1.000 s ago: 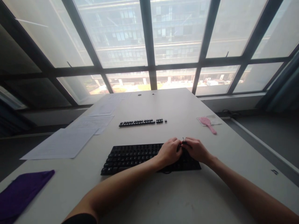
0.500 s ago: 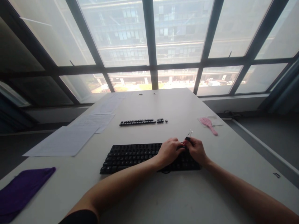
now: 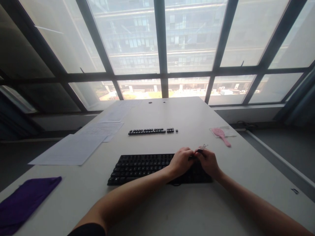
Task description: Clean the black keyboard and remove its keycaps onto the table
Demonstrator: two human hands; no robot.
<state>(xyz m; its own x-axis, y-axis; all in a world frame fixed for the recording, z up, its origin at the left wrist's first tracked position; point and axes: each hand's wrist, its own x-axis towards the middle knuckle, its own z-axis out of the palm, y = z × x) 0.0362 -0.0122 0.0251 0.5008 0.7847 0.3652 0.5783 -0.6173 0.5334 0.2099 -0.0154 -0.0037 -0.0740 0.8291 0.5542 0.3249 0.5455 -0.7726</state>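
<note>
A black keyboard (image 3: 142, 167) lies on the white table (image 3: 172, 209) in front of me. My left hand (image 3: 180, 161) rests curled on the keyboard's right part, fingers bent, touching my right hand. My right hand (image 3: 208, 161) is closed on a small wire keycap puller (image 3: 202, 148) whose metal loops stick up past the fingers. Behind the keyboard, a row of loose black keycaps (image 3: 152, 131) sits lined up on the table.
White paper sheets (image 3: 81, 144) cover the table's left side. A purple cloth (image 3: 24, 200) lies at the near left corner. A pink hairbrush (image 3: 221, 135) rests on a clear wrapper at the right. Large windows rise behind the table's far edge.
The puller's metal tip rose above my right hand, then tilted lower and to the right. Both hands stayed together over the keyboard's right end. The view shifted slightly.
</note>
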